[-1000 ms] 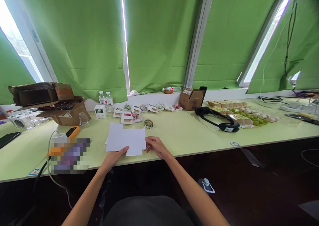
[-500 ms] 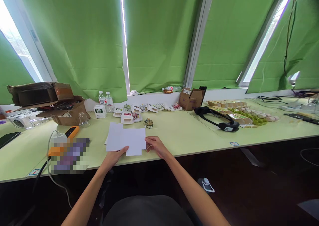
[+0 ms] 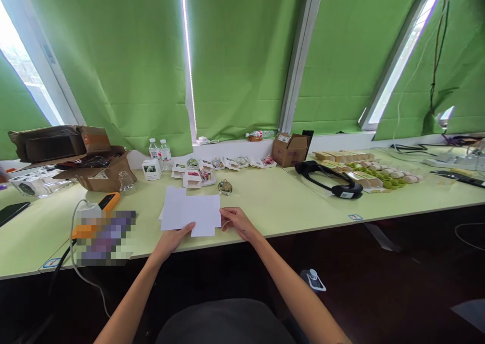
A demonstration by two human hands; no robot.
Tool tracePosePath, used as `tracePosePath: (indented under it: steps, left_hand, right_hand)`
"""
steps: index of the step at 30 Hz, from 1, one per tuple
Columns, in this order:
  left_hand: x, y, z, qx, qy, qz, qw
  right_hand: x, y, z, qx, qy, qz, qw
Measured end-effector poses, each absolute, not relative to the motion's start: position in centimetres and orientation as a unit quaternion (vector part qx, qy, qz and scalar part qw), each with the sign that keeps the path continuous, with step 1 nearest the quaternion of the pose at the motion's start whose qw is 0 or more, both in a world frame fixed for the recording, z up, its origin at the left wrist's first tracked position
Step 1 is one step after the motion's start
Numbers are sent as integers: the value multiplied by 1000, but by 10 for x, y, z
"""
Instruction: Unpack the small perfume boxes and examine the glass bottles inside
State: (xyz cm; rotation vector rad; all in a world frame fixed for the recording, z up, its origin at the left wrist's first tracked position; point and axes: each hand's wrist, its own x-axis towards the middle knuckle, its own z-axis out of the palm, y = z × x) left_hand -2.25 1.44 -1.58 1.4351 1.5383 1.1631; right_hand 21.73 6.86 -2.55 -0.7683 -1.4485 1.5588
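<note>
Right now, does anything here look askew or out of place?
The white paper sheets touched by the left hand and right hand lie fanned, edges not squared. Behind, a clear plastic bottle lies on its side on the sill.

No lettering is legible. The paper sheets (image 3: 191, 213) show blank white faces. A white label (image 3: 285, 138) on the cardboard box (image 3: 291, 152), the water bottles (image 3: 159, 150) and stickers (image 3: 355, 216) on the table (image 3: 288, 202) carry print too small to read.

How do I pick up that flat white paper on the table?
Pinch the white paper at its near edge, coming from the front of the table, where the left hand touches it. It lies flat and thin, so only an edge lets fingers slip under.
</note>
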Motion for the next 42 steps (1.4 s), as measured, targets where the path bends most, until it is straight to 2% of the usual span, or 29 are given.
tracePosePath:
  steps: [42]
  left_hand:
    - [-14,5,-10,555,592,473,343]
  right_hand:
    - [216,68,-24,-320,-586,618,415]
